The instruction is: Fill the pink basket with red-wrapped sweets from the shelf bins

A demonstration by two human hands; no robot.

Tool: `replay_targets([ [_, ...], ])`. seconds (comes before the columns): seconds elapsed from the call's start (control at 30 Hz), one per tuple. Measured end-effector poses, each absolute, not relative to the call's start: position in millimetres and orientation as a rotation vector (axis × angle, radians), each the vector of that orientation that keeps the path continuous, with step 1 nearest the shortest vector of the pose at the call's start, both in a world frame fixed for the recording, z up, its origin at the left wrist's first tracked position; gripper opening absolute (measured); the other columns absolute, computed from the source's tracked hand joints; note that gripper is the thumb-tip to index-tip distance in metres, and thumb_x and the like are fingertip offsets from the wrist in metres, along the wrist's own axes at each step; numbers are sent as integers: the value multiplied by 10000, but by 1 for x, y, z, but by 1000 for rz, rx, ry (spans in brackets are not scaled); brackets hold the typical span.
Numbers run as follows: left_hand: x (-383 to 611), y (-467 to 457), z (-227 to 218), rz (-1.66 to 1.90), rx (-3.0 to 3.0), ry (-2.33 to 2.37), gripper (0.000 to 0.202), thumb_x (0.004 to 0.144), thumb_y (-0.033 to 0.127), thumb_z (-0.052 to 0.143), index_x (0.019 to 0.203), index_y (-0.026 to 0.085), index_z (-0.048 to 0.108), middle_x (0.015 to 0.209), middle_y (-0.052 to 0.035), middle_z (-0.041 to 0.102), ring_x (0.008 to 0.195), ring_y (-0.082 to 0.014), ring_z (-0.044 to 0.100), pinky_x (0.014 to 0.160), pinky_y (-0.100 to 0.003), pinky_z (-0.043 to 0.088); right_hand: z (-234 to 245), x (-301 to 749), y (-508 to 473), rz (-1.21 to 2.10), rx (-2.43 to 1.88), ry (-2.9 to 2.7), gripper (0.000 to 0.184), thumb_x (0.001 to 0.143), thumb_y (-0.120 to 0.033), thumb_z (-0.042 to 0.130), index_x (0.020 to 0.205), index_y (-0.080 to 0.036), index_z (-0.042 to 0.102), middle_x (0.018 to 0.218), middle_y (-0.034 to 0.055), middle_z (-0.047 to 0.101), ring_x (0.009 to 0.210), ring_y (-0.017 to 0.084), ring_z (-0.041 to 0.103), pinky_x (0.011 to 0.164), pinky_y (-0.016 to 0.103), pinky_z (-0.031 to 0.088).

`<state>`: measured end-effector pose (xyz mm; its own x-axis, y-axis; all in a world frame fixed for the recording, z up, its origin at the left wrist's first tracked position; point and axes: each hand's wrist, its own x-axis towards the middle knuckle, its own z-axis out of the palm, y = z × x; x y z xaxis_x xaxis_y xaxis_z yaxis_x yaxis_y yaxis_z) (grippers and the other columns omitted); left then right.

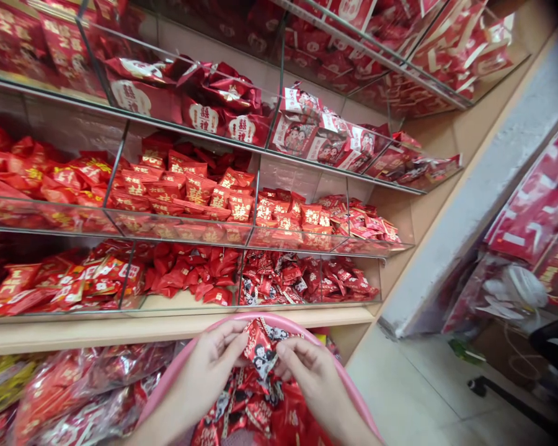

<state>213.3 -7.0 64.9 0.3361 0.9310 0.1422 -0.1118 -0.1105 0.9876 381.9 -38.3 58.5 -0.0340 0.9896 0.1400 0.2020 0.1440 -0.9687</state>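
Observation:
Between my two hands is a small red candy packet with cartoon figures printed on it. My left hand pinches its left side, thumb and fingers pressed together. On the right side, my right hand grips it, with the thumb on the front and the other fingers partly hidden behind. Both hands are above a pink basin, inside its rim. Below them the basin holds many similar red candy packets, some with black-and-white figures.
Behind the basin rise shelves of clear bins with red candy packets. A wooden shelf edge runs just behind the rim. Plastic bags of packets lie low on the left. At right are tiled floor and a dark chair leg.

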Motion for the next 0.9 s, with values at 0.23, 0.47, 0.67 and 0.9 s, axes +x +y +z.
replay_targets([
  [0.23, 216, 5, 80, 1165, 1698, 958, 292, 817, 371, 496, 628, 166, 582, 577, 48, 469, 572, -114, 415, 546, -216, 345, 74, 390, -30, 718, -1268, -1620, 337, 858, -366, 444, 600, -159, 510, 584, -15, 483, 574, 114, 430, 548, 228, 334],
  [0.47, 218, 15, 82, 1239, 1553, 972, 342, 797, 420, 516, 583, 156, 550, 516, 53, 429, 489, -93, 354, 459, -211, 286, 88, 393, -18, 760, -1224, -1495, 319, 818, -345, 496, 570, -152, 551, 543, -15, 522, 551, 107, 452, 555, 224, 354],
  [0.67, 216, 16, 78, 1298, 1528, 1059, 358, 783, 425, 540, 549, 155, 571, 445, 65, 420, 412, -72, 309, 385, -197, 246, 80, 381, -13, 1110, -1201, -1219, 296, 751, -435, 577, 700, -145, 607, 591, -4, 579, 545, 105, 504, 544, 220, 406],
  [0.9, 205, 12, 73, 1237, 1469, 965, 292, 782, 412, 554, 742, 161, 699, 636, 0, 685, 588, -145, 619, 575, -244, 500, 82, 391, -4, 1044, -1242, -1249, 352, 713, -464, 610, 562, -164, 503, 488, -57, 463, 462, 69, 401, 483, 201, 332],
])
